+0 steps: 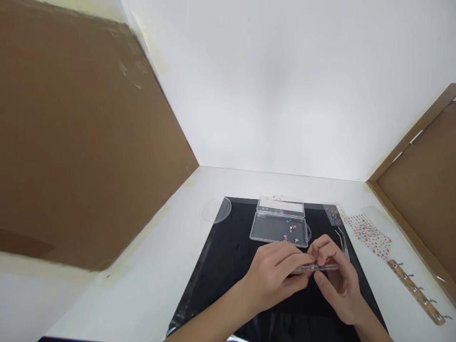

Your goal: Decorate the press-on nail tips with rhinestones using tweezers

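Note:
Both hands meet over the front right of a black mat (228, 237). My left hand (280, 270) is closed on one end of a thin, flat, clear-looking piece with small coloured specks (326, 267), seen nearly edge-on. My right hand (337, 280) pinches the same piece near its middle, thumb below and fingers above. Just behind the hands lies an open clear plastic case (263, 227) with several tiny coloured bits in its front half and a white strip in its lid half.
Tweezers (342, 239) lie right of the case. Sticker sheets (370, 235) and a wooden hook rail (415, 289) are farther right. A clear round disc (217, 210) overlaps the mat's back left corner. Cardboard panels (89, 133) flank the table.

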Motion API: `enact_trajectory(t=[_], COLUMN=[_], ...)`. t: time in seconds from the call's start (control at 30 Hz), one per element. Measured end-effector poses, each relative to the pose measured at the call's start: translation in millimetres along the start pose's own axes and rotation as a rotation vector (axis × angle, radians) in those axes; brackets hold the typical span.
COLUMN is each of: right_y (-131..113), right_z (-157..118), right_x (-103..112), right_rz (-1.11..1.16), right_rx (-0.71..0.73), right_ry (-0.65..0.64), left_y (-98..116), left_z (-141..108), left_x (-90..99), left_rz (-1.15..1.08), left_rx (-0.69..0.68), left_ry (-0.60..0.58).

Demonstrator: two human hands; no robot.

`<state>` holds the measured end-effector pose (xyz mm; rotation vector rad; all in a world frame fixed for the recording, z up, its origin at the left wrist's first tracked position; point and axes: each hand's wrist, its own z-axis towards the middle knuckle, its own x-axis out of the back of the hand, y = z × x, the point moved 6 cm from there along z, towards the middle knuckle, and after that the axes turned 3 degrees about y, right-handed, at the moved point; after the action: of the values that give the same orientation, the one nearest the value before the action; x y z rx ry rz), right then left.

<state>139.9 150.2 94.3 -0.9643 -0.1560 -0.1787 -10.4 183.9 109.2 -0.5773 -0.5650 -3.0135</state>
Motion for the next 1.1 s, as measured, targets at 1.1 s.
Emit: enact_trajectory(t=[1.1], right_y=[-3.5], right_z=[2.4], right_x=[-2.4], right_rz=[0.043], right_rx=[-0.006], right_ry=[-0.034], left_y=[-0.8], left_z=[-5.0], left_x=[-4.0], left_rz=[-0.041], left_rx=[0.019], left_ry=[0.03])
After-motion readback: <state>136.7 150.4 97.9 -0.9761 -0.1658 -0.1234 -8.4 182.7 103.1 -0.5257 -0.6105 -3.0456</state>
